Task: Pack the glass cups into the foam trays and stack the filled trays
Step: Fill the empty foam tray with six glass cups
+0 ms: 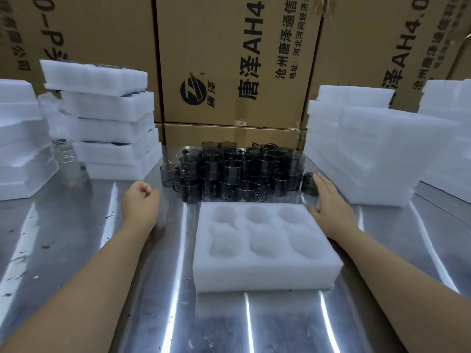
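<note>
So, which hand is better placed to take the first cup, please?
Probably right: the right hand is open beside a lone cup; the left hand is curled, apart from the cups.

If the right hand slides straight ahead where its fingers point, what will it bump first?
Most likely the lone dark smoky glass cup, just ahead of the fingertips of the flat right hand. They look nearly touching, though depth is hard to judge.
</note>
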